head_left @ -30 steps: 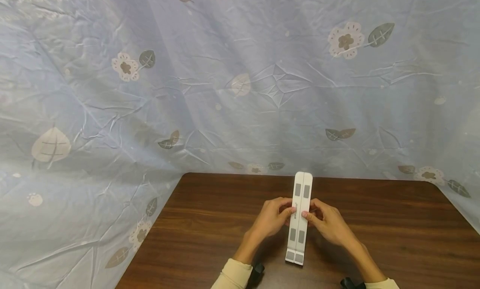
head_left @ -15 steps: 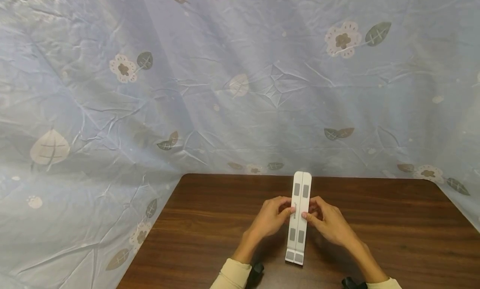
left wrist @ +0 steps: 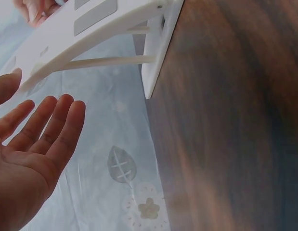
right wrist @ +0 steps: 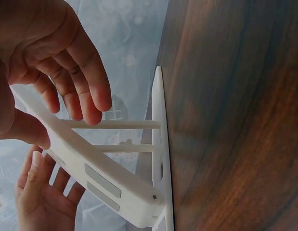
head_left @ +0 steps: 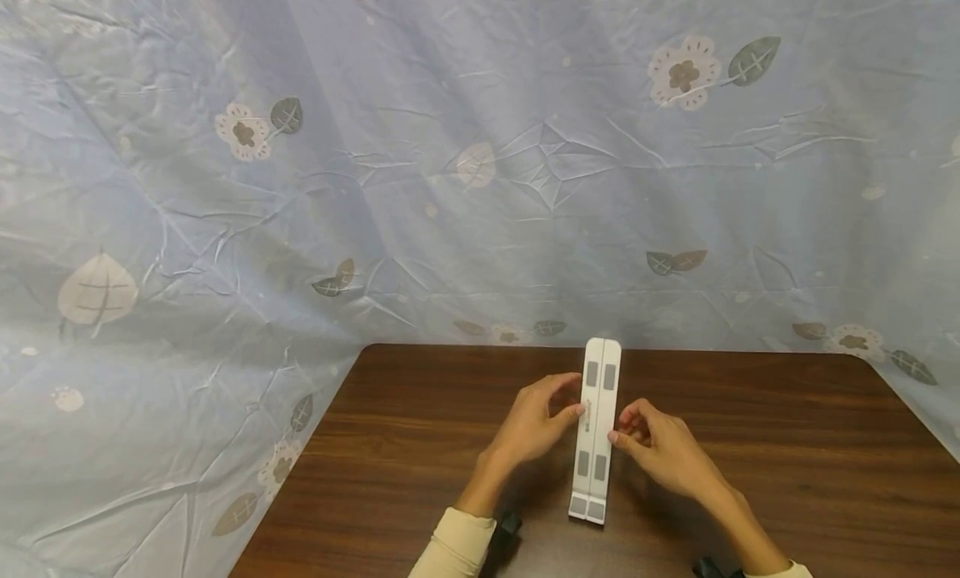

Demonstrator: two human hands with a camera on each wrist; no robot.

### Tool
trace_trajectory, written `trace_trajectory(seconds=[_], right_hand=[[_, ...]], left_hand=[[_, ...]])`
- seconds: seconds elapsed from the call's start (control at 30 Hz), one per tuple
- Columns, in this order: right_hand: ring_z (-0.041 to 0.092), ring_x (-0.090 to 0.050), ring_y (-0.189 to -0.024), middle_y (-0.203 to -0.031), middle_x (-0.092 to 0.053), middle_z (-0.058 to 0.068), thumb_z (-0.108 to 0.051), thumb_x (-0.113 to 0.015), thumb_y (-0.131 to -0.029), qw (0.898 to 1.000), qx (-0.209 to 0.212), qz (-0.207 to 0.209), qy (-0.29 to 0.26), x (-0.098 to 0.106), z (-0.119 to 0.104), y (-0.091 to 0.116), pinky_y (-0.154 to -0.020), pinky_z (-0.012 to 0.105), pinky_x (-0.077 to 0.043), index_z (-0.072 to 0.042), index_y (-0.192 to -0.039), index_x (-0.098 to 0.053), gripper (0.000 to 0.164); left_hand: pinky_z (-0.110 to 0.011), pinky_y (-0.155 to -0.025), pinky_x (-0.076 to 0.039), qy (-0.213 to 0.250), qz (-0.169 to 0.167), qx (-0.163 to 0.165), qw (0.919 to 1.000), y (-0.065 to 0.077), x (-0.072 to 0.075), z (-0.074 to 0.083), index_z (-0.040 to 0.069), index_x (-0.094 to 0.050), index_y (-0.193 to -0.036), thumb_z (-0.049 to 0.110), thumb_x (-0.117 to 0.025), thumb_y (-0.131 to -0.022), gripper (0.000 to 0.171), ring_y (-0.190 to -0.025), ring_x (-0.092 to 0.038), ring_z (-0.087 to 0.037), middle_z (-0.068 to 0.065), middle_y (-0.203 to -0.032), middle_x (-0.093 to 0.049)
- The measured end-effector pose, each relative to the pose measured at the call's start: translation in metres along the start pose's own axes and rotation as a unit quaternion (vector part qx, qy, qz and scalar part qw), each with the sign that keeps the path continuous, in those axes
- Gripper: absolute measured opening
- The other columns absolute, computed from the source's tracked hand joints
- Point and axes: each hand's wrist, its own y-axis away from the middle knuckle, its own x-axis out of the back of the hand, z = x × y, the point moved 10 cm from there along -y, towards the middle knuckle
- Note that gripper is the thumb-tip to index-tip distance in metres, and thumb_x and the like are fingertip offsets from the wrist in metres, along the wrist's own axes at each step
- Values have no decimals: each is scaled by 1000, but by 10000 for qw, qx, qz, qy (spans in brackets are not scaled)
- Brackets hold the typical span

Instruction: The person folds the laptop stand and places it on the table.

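Observation:
A white folding laptop stand (head_left: 604, 428) with grey pads is propped on the table, its two long bars side by side. The right wrist view shows its raised top (right wrist: 76, 151) slanting above a flat base (right wrist: 158, 106), joined by thin support rods (right wrist: 120, 124). My left hand (head_left: 529, 424) is at the stand's left edge, thumb tip close to it, fingers spread and relaxed; whether it touches, I cannot tell. On the other side my right hand (head_left: 670, 454) has its thumb tip at the edge, while its loosely bent fingers stay off the stand.
Dark wood-grain table (head_left: 787, 453) lies under the stand. Pale blue cloth (head_left: 420, 186) printed with leaves and flowers hangs behind and along the left. Black wrist straps (head_left: 507, 528) sit below my sleeves.
Both hands have loosened from the stand: the left fingers opened out and moved slightly away, and the right fingers came off its side. The stand has kept its pose.

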Motion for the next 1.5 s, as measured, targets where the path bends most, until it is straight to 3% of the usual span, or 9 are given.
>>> trace_trajectory(seconds=[0.33, 0.67, 0.93, 1.17, 1.27, 1.5], right_hand=[[7, -67, -85, -97, -73, 2, -28, -72, -105, 9963, 126, -681, -513, -11, -1, 12, -72, 23, -58, -6, -115, -66, 25], [19, -77, -95, -113, -74, 17, -20, -69, -107, 9722, 532, -1587, -1635, -40, -18, 29, -79, 30, -67, 3, -126, -64, 31], [19, -77, -108, -130, -69, 31, -18, -65, -109, 9410, 752, -2387, -2279, -76, -37, 44, -88, 24, -64, 9, -140, -57, 42], [36, -73, -122, -141, -58, 42, -16, -59, -112, 9014, 619, -2903, -3154, -96, -43, 51, -97, 39, -65, 15, -149, -47, 49], [39, -70, -126, -143, -57, 42, -16, -59, -112, 8983, 541, -2946, -3215, -100, -42, 51, -98, 37, -65, 15, -149, -47, 50], [32, -69, -131, -148, -55, 38, -21, -62, -111, 9051, 557, -3073, -2886, -105, -42, 53, -102, 22, -59, 11, -150, -49, 52]], left_hand=[[-40, -109, -59, 0, 102, -236, 9997, -5, 15, 4, 10, -56, -154, 19, -73, -104, 54, -129, -71, -26, -11, -146, -68], [-46, -115, -55, -151, -16, -489, 9987, -16, 22, 15, 9, -53, -157, 22, -71, -106, 56, -138, -65, -29, -11, -154, -63], [-48, -119, -51, -446, -293, -727, 9959, -28, 26, 28, 9, -51, -159, 26, -67, -108, 56, -147, -57, -31, -11, -161, -57], [-43, -128, -41, -812, -430, -1095, 9897, -39, 28, 41, 13, -54, -158, 25, -69, -107, 55, -154, -50, -26, -8, -164, -54], [-42, -129, -41, -888, -553, -1185, 9874, -44, 26, 47, 16, -54, -158, 28, -69, -107, 54, -154, -49, -24, -6, -165, -53], [-40, -130, -39, -1023, -901, -1307, 9820, -56, 17, 59, 18, -54, -159, 35, -64, -110, 53, -156, -46, -21, -2, -166, -51]])
